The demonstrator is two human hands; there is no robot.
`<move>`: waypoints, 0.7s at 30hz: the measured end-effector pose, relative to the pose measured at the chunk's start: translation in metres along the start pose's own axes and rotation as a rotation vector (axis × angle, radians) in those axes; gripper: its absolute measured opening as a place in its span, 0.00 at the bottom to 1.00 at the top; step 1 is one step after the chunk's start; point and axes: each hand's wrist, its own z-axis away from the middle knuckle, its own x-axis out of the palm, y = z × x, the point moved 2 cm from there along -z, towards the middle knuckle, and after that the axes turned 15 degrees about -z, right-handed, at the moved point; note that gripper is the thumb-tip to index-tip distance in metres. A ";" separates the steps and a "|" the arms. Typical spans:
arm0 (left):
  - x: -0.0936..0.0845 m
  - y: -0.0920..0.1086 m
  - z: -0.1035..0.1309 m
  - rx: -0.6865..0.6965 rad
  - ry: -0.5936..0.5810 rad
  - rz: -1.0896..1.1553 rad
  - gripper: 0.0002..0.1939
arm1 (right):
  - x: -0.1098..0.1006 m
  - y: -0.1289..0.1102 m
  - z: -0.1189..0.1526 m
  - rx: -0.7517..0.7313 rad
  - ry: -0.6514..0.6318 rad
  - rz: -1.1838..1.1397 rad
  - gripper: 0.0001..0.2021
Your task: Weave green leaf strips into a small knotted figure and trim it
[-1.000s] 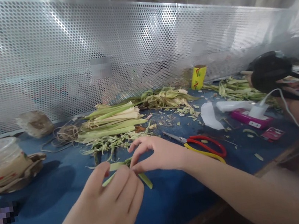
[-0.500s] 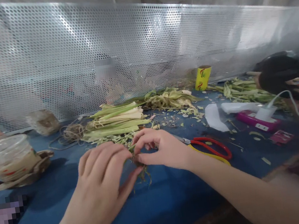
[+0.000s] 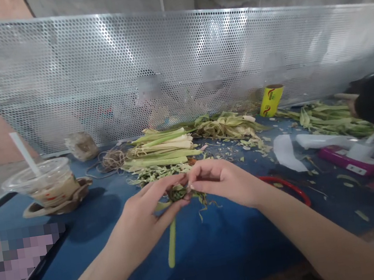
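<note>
Between my hands is a small bundle of green plant material [image 3: 177, 192], with thin dry strands hanging from its right side. My left hand [image 3: 145, 215] is wrapped round it from the left, thumb below and fingers above. Thumb and fingertips of my right hand [image 3: 226, 182] pinch its right end. A pale green stalk [image 3: 172, 244] sticks out downward below my left hand. Just behind my hands lie cut pale stalks [image 3: 163, 148] and loose green leaves [image 3: 150, 175]. Red scissor handles [image 3: 289, 186] show partly behind my right forearm.
At left stand a plastic cup [image 3: 52, 184] with a straw and a blurred screen [image 3: 20, 270]. Twine [image 3: 113, 160] lies behind. To the right are a yellow roll [image 3: 271, 100], white paper [image 3: 288, 153] and a purple power strip [image 3: 350, 161]. A perforated metal panel [image 3: 175, 58] closes the back.
The view has shifted left. The bundle has turned in my hands, so its rounded green end and a downward stalk now show. Both hands still hold it.
</note>
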 end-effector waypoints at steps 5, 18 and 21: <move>-0.006 0.003 0.000 0.102 0.094 0.032 0.15 | -0.004 0.008 -0.001 0.019 0.034 -0.166 0.04; -0.002 0.009 -0.001 -0.086 0.163 0.202 0.04 | 0.008 0.000 0.002 -0.008 0.052 0.026 0.03; -0.003 0.010 -0.001 -0.062 0.162 0.165 0.04 | 0.007 0.001 0.003 0.012 0.036 -0.004 0.04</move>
